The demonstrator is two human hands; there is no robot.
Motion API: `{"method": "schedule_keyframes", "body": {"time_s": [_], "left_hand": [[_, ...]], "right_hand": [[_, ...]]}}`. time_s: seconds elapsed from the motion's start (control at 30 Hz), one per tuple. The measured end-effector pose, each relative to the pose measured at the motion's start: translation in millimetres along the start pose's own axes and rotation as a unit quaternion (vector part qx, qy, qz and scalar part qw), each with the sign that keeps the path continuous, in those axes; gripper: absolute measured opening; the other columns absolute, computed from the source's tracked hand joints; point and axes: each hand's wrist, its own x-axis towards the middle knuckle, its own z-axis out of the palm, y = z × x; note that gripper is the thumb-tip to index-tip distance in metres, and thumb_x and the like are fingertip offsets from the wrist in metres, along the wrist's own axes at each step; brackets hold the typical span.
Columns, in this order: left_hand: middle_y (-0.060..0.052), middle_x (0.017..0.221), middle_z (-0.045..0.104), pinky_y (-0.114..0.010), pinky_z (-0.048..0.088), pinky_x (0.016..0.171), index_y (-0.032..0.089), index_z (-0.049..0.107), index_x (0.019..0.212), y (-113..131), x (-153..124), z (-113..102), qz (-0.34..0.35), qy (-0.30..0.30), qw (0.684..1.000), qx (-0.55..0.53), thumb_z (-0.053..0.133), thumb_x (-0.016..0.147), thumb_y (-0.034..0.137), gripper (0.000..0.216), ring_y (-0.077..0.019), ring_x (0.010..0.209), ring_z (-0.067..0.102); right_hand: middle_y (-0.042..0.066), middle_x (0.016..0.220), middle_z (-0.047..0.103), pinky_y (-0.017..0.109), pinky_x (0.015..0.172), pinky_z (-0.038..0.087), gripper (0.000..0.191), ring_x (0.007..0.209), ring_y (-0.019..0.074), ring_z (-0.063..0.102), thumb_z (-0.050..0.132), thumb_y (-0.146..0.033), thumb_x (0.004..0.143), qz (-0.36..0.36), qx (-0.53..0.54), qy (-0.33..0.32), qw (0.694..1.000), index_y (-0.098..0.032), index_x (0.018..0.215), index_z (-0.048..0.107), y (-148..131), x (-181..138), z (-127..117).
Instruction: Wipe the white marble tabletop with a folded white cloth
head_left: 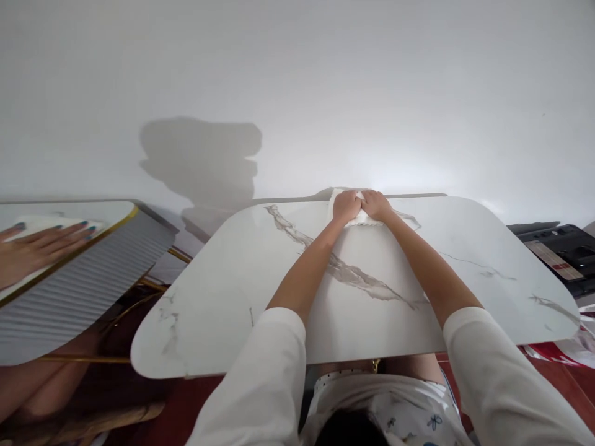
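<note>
Both my arms reach across a white marble-patterned table (223, 297) to its far edge by the wall. My left hand (346, 205) is closed on a white cloth (365, 220), its fingers curled into it. Beside it, nearly touching, my right hand (376, 205) grips the same cloth. The cloth lies bunched on the tabletop, its scalloped front edge showing below my hands. My fingertips are mostly hidden.
At left, another person's hand (46, 244) with painted nails lies flat on a white cloth (39, 224) on a second, gold-edged table (100, 235). A black case-like object (564, 241) stands right of my table. A white wall (372, 93) rises behind.
</note>
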Motion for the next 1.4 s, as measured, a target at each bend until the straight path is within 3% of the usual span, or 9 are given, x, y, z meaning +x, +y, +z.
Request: {"method": "schedule_keyframes", "body": {"time_s": [0.17,0.33,0.5,0.87,1.0,1.2,1.4], "left_hand": [[-0.014,0.13,0.058,-0.039,0.035,0.106,0.012,0.055,0.124,7.5,-32.5,-9.3,0.044,-0.004,0.998,0.033,0.032,0.09,0.014,0.041,-0.0255,0.124,0.049],[-0.015,0.143,0.047,-0.04,0.029,0.112,0.007,0.045,0.137,16.0,-85.4,-21.8,0.062,-0.026,0.997,0.049,0.03,0.093,0.017,0.047,-0.0265,0.133,0.04],[-0.014,0.15,0.039,-0.042,0.025,0.115,0.006,0.039,0.142,33.5,-141.2,-39.3,0.02,-0.063,0.997,0.038,0.029,0.093,0.02,0.052,-0.0285,0.14,0.032],[-0.01,0.155,0.031,-0.047,0.018,0.119,0.013,0.035,0.146,80.8,-265.3,-77.6,-0.019,-0.118,0.991,-0.064,0.034,0.086,0.021,0.06,-0.0259,0.146,0.022],[-0.009,0.157,0.028,-0.045,0.016,0.12,0.012,0.033,0.147,102.5,-272.7,-75.4,-0.033,-0.141,0.987,-0.072,0.037,0.084,0.02,0.064,-0.0258,0.147,0.019],[-0.007,0.158,0.026,-0.043,0.016,0.12,0.015,0.032,0.148,132.4,-256.3,-60.5,-0.024,-0.159,0.983,-0.089,0.037,0.084,0.019,0.064,-0.0245,0.147,0.017],[-0.007,0.155,0.033,-0.041,0.02,0.119,0.015,0.037,0.144,130.2,-207.7,-41.1,-0.008,-0.135,0.987,-0.086,0.03,0.089,0.023,0.056,-0.0235,0.145,0.023]], "right_hand": [[0.017,0.152,0.037,0.042,0.112,0.026,0.054,0.141,0.0282,0.031,0.029,-0.026,0.095,0.001,-0.003,0.003,1.0,-0.003,0.143,0.037,-11.6,-29.6,-1.7],[0.016,0.155,0.031,0.043,0.116,0.021,0.059,0.143,0.0292,0.026,0.027,-0.028,0.095,-0.008,0.005,-0.039,0.999,-0.001,0.147,0.031,-34.0,-79.4,-14.9],[0.016,0.156,0.029,0.043,0.117,0.019,0.059,0.144,0.029,0.024,0.025,-0.029,0.096,-0.009,0.005,-0.064,0.998,-0.001,0.149,0.028,-59.2,-131.3,-32.0],[0.016,0.154,0.034,0.045,0.116,0.024,0.058,0.143,0.0286,0.028,0.028,-0.032,0.095,-0.041,0.006,-0.037,0.998,-0.004,0.146,0.035,-96.2,-258.0,-58.5],[0.016,0.153,0.035,0.045,0.116,0.025,0.059,0.143,0.0285,0.029,0.029,-0.032,0.094,-0.041,0.011,-0.038,0.998,-0.004,0.145,0.036,-84.3,-279.3,-67.1],[0.015,0.154,0.033,0.048,0.116,0.025,0.06,0.144,0.0283,0.026,0.026,-0.035,0.095,-0.021,0.019,-0.051,0.998,-0.006,0.147,0.034,-48.8,-288.3,-75.0],[0.014,0.154,0.034,0.047,0.116,0.024,0.06,0.144,0.028,0.026,0.027,-0.036,0.094,0.005,0.008,-0.053,0.999,-0.007,0.147,0.033,-20.3,-246.5,-65.7]]}}
